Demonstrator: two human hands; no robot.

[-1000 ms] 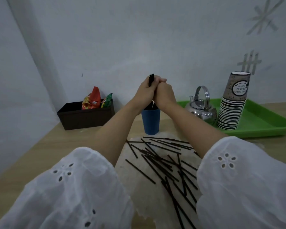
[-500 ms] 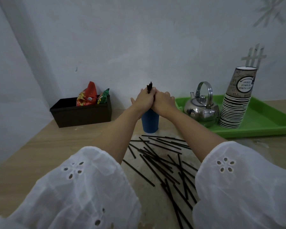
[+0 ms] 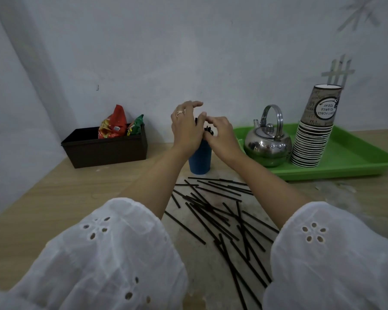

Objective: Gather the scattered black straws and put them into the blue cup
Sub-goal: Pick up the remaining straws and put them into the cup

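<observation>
The blue cup [image 3: 199, 161] stands upright at the back of the wooden table, with a bunch of black straws [image 3: 208, 130] sticking out of its top. My left hand [image 3: 185, 127] and my right hand [image 3: 222, 135] hover on either side of that bunch, just above the rim. Fingers of both are loosely curved and spread, and neither hand grips the straws. Several more black straws [image 3: 222, 217] lie scattered and crossing on a pale patch of the table [image 3: 65, 198], between my forearms and in front of the cup.
A dark box [image 3: 105, 148] with snack packets stands at the back left. To the right, a green tray [image 3: 349, 162] carries a steel kettle [image 3: 267, 144] and a tall stack of paper cups [image 3: 314, 133]. The wall is right behind.
The bundle that both hands clasped above the cup now stands in the cup. Both hands have let go and spread their fingers apart.
</observation>
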